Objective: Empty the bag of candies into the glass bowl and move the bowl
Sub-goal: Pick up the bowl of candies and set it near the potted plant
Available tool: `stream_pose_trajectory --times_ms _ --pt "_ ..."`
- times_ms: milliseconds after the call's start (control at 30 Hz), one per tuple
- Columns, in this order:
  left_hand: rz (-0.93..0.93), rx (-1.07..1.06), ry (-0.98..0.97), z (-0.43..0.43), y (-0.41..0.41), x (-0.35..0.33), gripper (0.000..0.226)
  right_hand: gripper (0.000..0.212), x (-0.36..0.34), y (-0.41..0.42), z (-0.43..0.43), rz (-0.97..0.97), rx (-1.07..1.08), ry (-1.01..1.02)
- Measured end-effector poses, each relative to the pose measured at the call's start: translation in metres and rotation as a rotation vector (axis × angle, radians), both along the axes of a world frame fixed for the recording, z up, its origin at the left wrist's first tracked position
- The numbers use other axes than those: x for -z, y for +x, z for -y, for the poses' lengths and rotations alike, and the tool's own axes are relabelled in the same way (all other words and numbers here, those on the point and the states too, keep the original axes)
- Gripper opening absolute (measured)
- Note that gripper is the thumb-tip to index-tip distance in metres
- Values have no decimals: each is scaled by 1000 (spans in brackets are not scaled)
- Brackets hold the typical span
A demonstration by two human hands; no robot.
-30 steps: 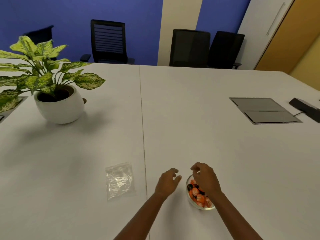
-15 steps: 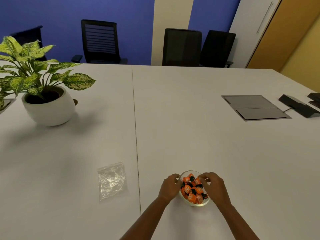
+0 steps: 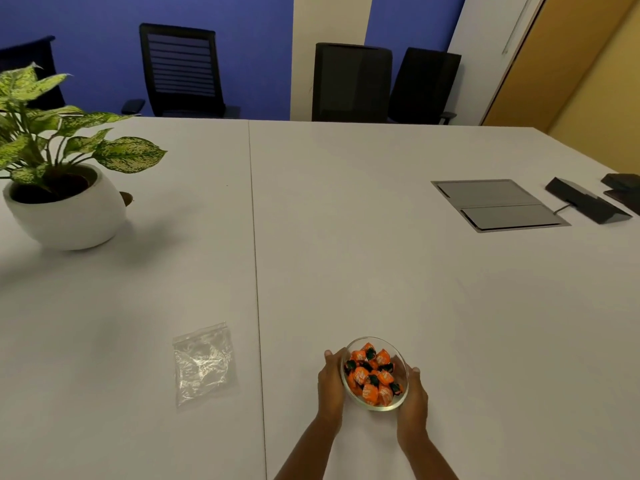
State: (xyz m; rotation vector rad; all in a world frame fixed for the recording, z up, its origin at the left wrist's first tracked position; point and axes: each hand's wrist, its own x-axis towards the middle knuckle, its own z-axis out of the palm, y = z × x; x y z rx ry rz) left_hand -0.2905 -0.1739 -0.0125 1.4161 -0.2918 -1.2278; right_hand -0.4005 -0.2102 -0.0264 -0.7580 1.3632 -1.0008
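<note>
Blue wall (image 3: 86, 15), black office chairs (image 3: 180, 71), white table (image 3: 346, 237), yellow door (image 3: 571, 57)

Bowl (image 3: 401, 370): on the table (image 3: 346, 237), near edge, 6 o'clock, between the left hand (image 3: 330, 384) and right hand (image 3: 414, 396).
Candies (image 3: 372, 375): in the bowl.
Bag (image 3: 203, 363): flat on the table, at the bowl's 9 o'clock, apart from it.
Plant pot (image 3: 69, 213): far at 10 o'clock.
Hatch (image 3: 498, 204): in the tabletop at 2 o'clock.
Chairs (image 3: 181, 71): behind the table, 12 o'clock.
</note>
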Motion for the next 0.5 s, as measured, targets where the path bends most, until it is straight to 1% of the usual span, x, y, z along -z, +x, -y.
stream_pose_trajectory --times_ms 100,267,400,500 --pt "-55 -62 -13 4 -10 4 57 46 2 7 2 70 28 4" --pt "-133 -157 -9 13 -17 2 51 45 -1 16 2 135 51 14" --pt "-132 -222 -29 19 -2 -7 51 40 -13 35 10 163 5 -17" --pt "-101 -290 -56 24 23 -22 51 38 -27 62 22 205 -70 -21"
